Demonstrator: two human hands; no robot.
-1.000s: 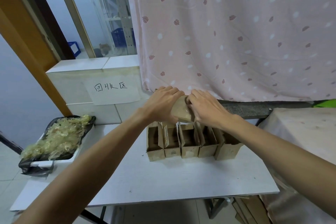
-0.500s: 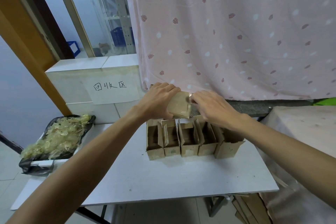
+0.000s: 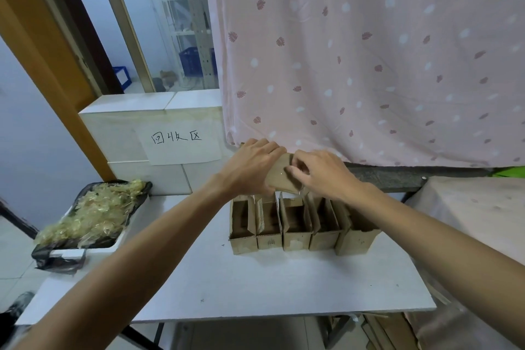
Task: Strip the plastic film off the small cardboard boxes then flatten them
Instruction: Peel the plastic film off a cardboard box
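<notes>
A small brown cardboard box [image 3: 279, 177] wrapped in shiny clear film is held above a row of several open cardboard boxes [image 3: 298, 224] on the white table [image 3: 255, 287]. My left hand [image 3: 250, 169] grips the box's left side. My right hand [image 3: 321, 173] rests on its right side with fingertips pinching the film on the top face. A bit of loose film [image 3: 301, 192] hangs under the box's lower right corner. The far side of the box is hidden by my hands.
A white tray lined with a black bag [image 3: 93, 213] holds a heap of stripped film at the table's left end. A tiled block with a paper label [image 3: 179, 142] stands behind. A pink curtain [image 3: 369, 60] hangs at the back. Flat cardboard [image 3: 380, 329] lies under the table.
Both hands lifted the wrapped box a little above the row. My right fingers shifted onto the top face and now pinch the film.
</notes>
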